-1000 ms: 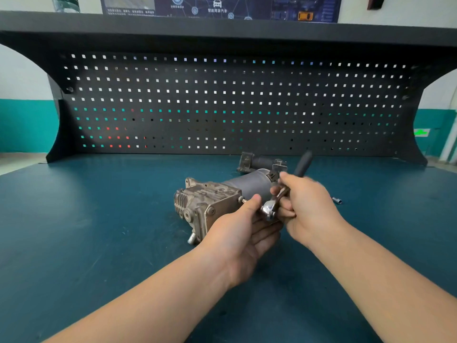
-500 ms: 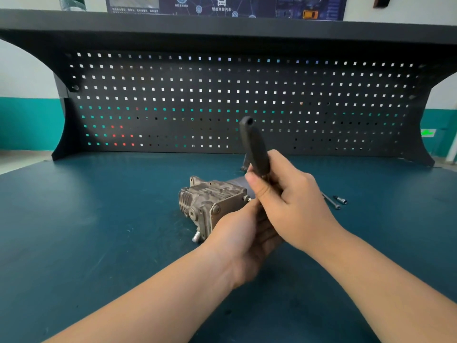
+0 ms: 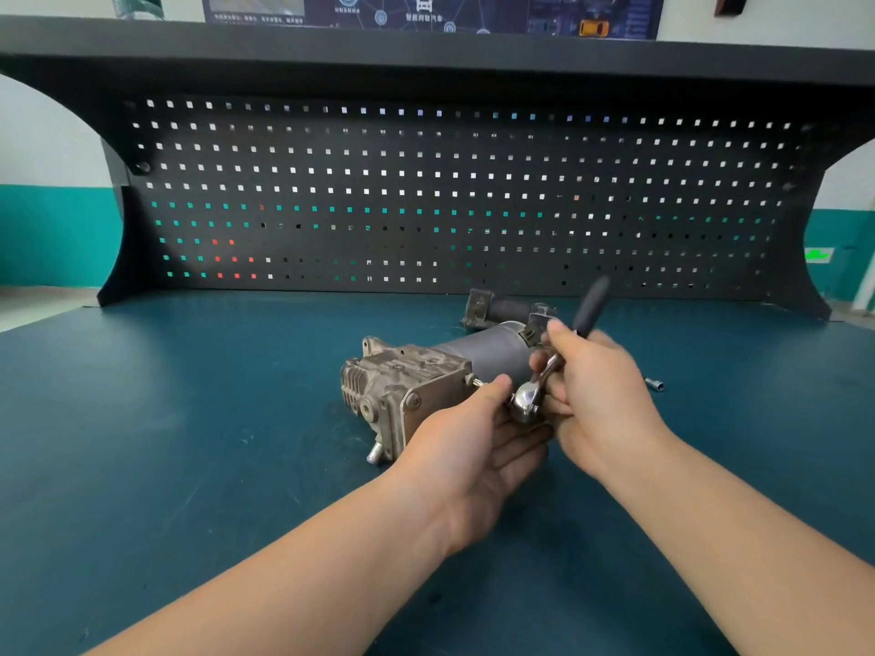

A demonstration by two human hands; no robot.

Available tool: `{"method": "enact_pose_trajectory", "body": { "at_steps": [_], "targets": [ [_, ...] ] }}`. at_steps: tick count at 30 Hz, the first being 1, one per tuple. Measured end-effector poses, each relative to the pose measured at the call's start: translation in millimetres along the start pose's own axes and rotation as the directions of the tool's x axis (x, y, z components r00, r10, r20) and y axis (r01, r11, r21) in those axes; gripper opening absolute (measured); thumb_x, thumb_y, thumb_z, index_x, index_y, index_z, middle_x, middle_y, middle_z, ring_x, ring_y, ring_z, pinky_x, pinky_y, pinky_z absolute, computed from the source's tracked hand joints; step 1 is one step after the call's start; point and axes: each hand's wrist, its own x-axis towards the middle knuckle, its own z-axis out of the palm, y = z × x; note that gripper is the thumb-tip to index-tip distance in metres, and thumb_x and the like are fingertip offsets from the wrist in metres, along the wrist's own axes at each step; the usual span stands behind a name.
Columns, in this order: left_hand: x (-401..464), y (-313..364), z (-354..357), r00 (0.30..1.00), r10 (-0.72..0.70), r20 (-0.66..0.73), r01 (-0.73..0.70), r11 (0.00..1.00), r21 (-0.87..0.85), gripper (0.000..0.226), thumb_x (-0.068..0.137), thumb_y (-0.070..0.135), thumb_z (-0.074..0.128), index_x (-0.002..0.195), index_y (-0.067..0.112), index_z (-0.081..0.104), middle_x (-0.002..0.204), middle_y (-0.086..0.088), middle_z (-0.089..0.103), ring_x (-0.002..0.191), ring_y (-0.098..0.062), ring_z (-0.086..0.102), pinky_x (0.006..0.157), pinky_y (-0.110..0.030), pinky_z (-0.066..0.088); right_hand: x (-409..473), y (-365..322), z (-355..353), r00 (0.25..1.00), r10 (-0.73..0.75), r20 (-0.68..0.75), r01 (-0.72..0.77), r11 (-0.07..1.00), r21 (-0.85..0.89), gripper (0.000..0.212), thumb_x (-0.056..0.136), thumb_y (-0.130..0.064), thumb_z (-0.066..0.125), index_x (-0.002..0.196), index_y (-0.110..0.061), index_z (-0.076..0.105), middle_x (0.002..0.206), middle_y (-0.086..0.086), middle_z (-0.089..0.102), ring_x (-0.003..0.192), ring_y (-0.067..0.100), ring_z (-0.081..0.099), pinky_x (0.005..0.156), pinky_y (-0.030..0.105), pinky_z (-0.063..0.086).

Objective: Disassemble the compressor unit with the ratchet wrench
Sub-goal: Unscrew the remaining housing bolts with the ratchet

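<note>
ratcheting out a bolt on the compressor

the compressor unit [image 3: 416,381] lies on its side mid-bench. the right hand [image 3: 601,395] grips the ratchet wrench [image 3: 554,366] by its shank, handle tilted up and away — the left hand [image 3: 473,442] pinches the extension just behind the chrome head, steadying it on a bolt. judged mid-loosening; next calls for another swing, the socket kept square — the bolt looks partly out.

Glossy chrome ratchet wrench [image 3: 525,402]; dull cast-metal compressor unit [image 3: 402,385].

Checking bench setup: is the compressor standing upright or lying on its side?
Lying on its side: the compressor rests lengthwise on the bench.
</note>
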Motion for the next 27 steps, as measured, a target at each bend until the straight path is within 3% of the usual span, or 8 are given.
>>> {"method": "enact_pose_trajectory", "body": {
  "at_steps": [3,7,9,12,16,20,24,27],
  "targets": [
    [-1,0,0,0.999,0.019,0.026,-0.019,1.0,-0.002,0.025,0.094,0.025,0.055,0.091,0.006,0.071,0.085,-0.011,0.074,0.073,-0.018,0.071,0.069,-0.028,0.058,-12,-4,1,0.825,-0.495,0.271,0.565,0.731,-0.383,0.014,0.094,-0.027,0.052,0.081,-0.023,0.051,0.058,-0.003,0.056,0.045,0.007,0.049,0.05,0.026,0.041],
    [-3,2,-3,0.996,0.028,0.082,-0.029,1.0,0.01,0.035,0.092,0.031,0.057,0.066,0.018,0.077,0.079,-0.003,0.074,0.067,-0.013,0.071,0.06,-0.026,0.059,-24,4,0,0.484,-0.614,0.624,0.866,0.231,-0.444,0.019,0.09,-0.035,0.048,0.088,-0.016,0.051,0.06,-0.009,0.049,0.057,0.013,0.047,0.056,0.035,0.042],
    [-3,3,-3,0.997,0.025,0.067,-0.026,1.0,0.007,0.029,0.091,0.028,0.058,0.072,0.014,0.075,0.077,-0.003,0.073,0.066,-0.013,0.07,0.061,-0.027,0.06,-23,5,1,0.527,-0.62,0.581,0.844,0.301,-0.444,0.02,0.091,-0.035,0.049,0.087,-0.016,0.05,0.059,-0.009,0.048,0.057,0.011,0.046,0.056,0.035,0.042],
    [0,2,-1,0.999,0.032,0.022,-0.032,0.999,0.0,0.022,0.092,0.021,0.058,0.082,0.006,0.071,0.077,-0.01,0.073,0.065,-0.017,0.071,0.061,-0.027,0.059,-15,1,3,0.751,-0.557,0.354,0.66,0.645,-0.384,0.014,0.092,-0.03,0.051,0.083,-0.021,0.051,0.056,-0.005,0.052,0.052,0.012,0.049,0.054,0.034,0.044],
    [2,-1,0,1.0,0.012,-0.009,-0.012,1.0,0.004,0.025,0.094,0.022,0.055,0.094,0.001,0.069,0.09,-0.015,0.074,0.082,-0.022,0.07,0.073,-0.03,0.056,0,0,0,0.995,-0.103,-0.014,0.101,0.988,-0.116,0.02,0.097,-0.02,0.048,0.077,-0.016,0.048,0.057,0.005,0.051,0.029,0.006,0.037,0.035,0.018,0.031],
    [2,-1,-1,1.0,0.005,-0.007,-0.005,1.0,0.008,0.024,0.094,0.021,0.055,0.098,0.001,0.068,0.093,-0.016,0.073,0.083,-0.021,0.069,0.074,-0.028,0.056,3,5,-4,0.956,0.294,-0.026,-0.281,0.935,0.217,0.024,0.099,-0.013,0.042,0.075,-0.01,0.043,0.052,0.004,0.048,0.023,0.003,0.023,0.025,0.012,0.016],
    [1,-1,0,1.0,0.008,0.002,-0.008,1.0,0.013,0.025,0.094,0.022,0.054,0.096,0.001,0.069,0.09,-0.015,0.074,0.08,-0.021,0.07,0.073,-0.029,0.056,-1,2,1,0.999,-0.041,-0.035,0.04,0.999,-0.015,0.02,0.098,-0.02,0.048,0.078,-0.015,0.048,0.06,0.005,0.052,0.027,0.002,0.036,0.033,0.018,0.029],
    [-1,0,0,0.999,0.028,0.025,-0.029,1.0,0.011,0.024,0.094,0.023,0.054,0.086,0.006,0.071,0.079,-0.011,0.074,0.068,-0.017,0.071,0.068,-0.029,0.059,-12,-1,2,0.842,-0.491,0.223,0.539,0.749,-0.386,0.013,0.094,-0.026,0.052,0.082,-0.022,0.052,0.059,-0.005,0.057,0.049,0.008,0.051,0.053,0.028,0.043]
  ]
}}
